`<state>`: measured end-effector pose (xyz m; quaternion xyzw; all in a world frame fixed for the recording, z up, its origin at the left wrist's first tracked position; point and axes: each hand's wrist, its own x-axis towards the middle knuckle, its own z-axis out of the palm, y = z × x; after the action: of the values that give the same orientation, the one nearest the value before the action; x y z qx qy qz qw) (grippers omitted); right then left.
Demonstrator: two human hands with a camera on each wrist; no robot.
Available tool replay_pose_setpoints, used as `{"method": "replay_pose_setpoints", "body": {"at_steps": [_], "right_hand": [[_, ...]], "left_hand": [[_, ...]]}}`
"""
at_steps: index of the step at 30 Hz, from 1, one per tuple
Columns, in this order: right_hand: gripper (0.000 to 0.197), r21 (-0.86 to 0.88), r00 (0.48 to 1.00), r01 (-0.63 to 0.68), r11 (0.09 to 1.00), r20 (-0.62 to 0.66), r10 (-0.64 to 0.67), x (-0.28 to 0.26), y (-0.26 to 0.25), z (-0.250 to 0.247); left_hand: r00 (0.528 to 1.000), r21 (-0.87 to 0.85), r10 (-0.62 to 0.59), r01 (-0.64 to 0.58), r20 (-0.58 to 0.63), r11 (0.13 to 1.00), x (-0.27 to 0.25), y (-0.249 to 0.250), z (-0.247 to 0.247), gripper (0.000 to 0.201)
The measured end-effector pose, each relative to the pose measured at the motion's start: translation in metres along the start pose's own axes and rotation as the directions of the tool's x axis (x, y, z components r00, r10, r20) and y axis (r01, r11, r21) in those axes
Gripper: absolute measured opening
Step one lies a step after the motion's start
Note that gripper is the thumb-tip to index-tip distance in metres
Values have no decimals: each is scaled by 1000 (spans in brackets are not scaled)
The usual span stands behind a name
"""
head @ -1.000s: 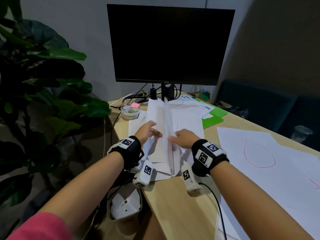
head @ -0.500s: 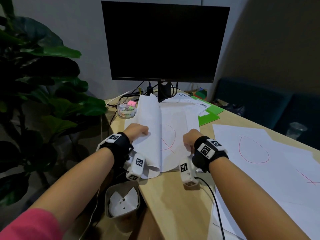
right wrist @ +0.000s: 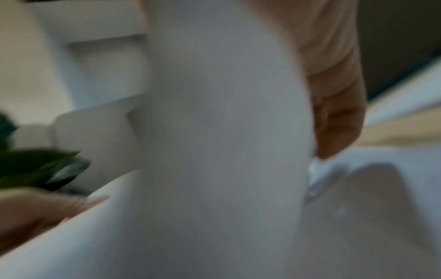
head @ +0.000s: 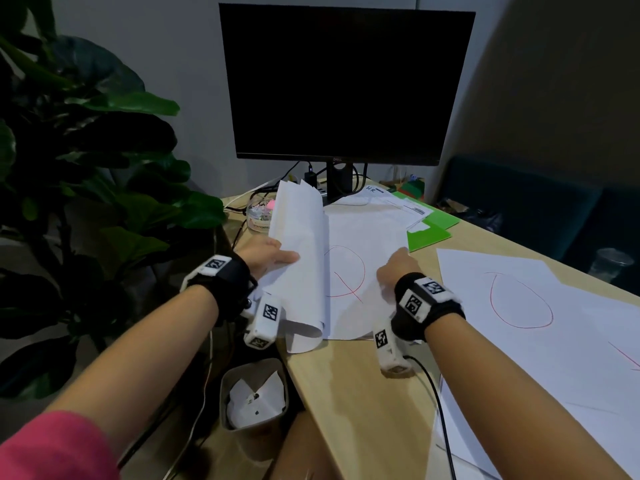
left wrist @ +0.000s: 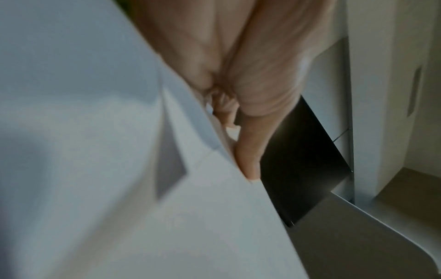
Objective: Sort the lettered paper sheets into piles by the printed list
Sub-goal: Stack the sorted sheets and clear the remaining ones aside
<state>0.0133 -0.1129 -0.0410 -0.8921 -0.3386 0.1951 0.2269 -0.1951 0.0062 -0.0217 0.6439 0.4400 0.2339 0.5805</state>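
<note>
While folded back, several sheets [head: 301,258] under left hand [head: 266,254]; right hand [head: 394,268] on one.

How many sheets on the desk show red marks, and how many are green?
Red-marked sheets: 3
Green sheets: 2
Total: 5

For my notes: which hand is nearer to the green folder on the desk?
The right hand: it holds a white sheet just left of the green folder. The left hand grips folded-back sheets farther left.
</note>
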Motion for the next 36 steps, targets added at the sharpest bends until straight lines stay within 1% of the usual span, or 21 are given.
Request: {"method": "replay_pose_setpoints", "body": {"at_steps": [1, 2, 3, 4, 6, 7, 8, 10, 12, 13, 15, 17, 19, 22, 25, 27, 30, 31, 33, 34, 36], "right_hand": [[60, 10, 997, 40, 999, -72, -39, 0, -7, 3], [67, 43, 993, 92, 995, -79, -89, -4, -14, 4], [73, 53, 989, 148, 988, -32, -146, -7, -23, 7], [77, 133, 980, 188, 973, 37, -194, -10, -31, 11], [76, 378, 953, 148, 914, 193, -234, -16, -44, 16], [74, 464, 944, 103, 880, 234, -233, -17, -47, 17], [73, 497, 942, 72, 865, 251, -222, -16, -49, 20], [77, 462, 958, 95, 882, 199, -208, -11, -50, 25], [76, 421, 975, 105, 901, 135, -176, -6, -49, 29], [72, 421, 979, 94, 902, 127, -161, -2, -48, 30], [62, 441, 981, 68, 895, 133, -140, 3, -46, 29], [51, 490, 978, 48, 870, 153, -140, 4, -44, 24], [39, 559, 973, 17, 829, 182, -143, 2, -42, 18], [24, 615, 968, -32, 788, 216, -128, 0, -39, 13], [12, 615, 967, -18, 788, 212, -143, -5, -35, 10], [6, 602, 959, 23, 798, 213, -188, -10, -34, 8], [12, 567, 949, 44, 822, 233, -212, -12, -31, 6], [9, 564, 958, 36, 825, 215, -189, -8, -30, 7], [7, 570, 981, -21, 821, 171, -94, -2, -25, 5], [8, 560, 985, -55, 827, 164, -45, 3, -20, 5], [15, 510, 988, -83, 856, 156, 2, 6, -7, 3]], "left_hand": [[1000, -10, -16, 16, -3, 1000, 0, -5, 7, 14], [999, -18, -27, 26, -20, 999, 4, -11, 12, 26], [999, -9, -36, 36, -27, 999, 9, -17, 18, 38], [999, -5, -44, 44, -25, 999, 10, -19, 24, 43], [999, -60, -39, 39, 7, 997, 9, -22, 37, 37], [999, -112, -32, 33, 10, 993, 7, -22, 42, 33], [999, -142, -33, 36, 26, 989, 4, -22, 47, 35], [995, -136, -16, 28, 95, 990, 6, -25, 55, 41], [978, -76, -23, 39, 206, 996, 2, -22, 56, 38], [964, -59, -31, 48, 262, 997, 1, -22, 56, 39], [940, -81, -37, 68, 339, 994, -2, -18, 54, 54], [932, -110, -31, 75, 361, 991, -4, -14, 53, 61], [943, -116, -40, 83, 329, 990, -1, -13, 54, 56], [966, -95, -78, 104, 244, 990, -4, -6, 58, 25], [977, -67, -107, 122, 185, 990, -2, -2, 61, 15], [983, -10, -103, 106, 152, 994, 1, 2, 63, 16], [990, 108, -115, 106, 87, 989, 5, 6, 65, 18], [994, 181, -93, 81, 56, 980, 7, 7, 63, 17], [1000, 310, -19, 20, -7, 950, 10, 13, 52, 28], [1000, 344, 14, -4, -26, 939, 9, 19, 44, 32], [997, 366, 49, -25, -56, 930, 7, 30, 23, 33]]}}
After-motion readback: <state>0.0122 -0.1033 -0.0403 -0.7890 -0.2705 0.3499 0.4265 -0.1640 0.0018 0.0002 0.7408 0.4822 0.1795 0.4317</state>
